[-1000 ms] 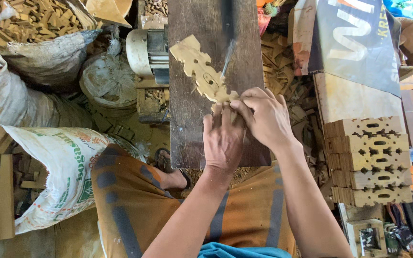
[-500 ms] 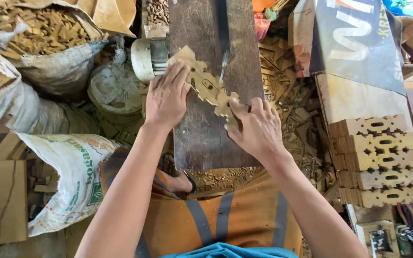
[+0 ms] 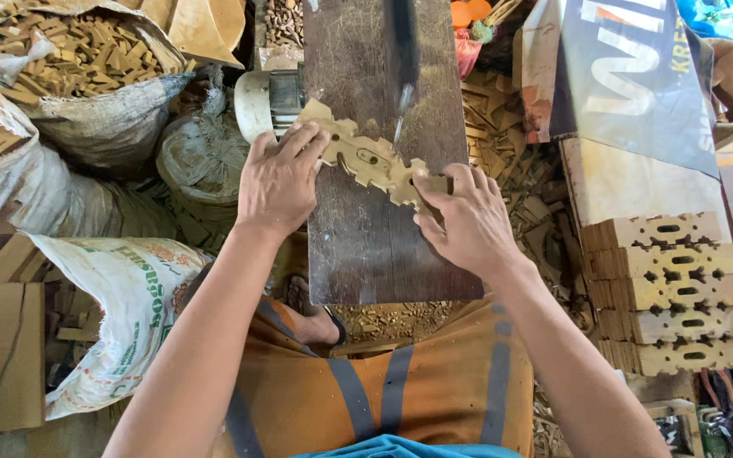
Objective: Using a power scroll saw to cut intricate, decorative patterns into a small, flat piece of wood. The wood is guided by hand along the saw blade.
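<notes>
On the dark wooden board [image 3: 358,246] lay a pale carved wooden strip [image 3: 366,157], slanted, just beside the thin saw blade [image 3: 399,127]. Left hand [image 3: 277,182] pressed flat on its upper end, fingers spread; right hand [image 3: 468,220] pinched its lower end. Stacked carved pieces [image 3: 672,288] stood at right; sacks of wood scraps [image 3: 69,76] at left.
</notes>
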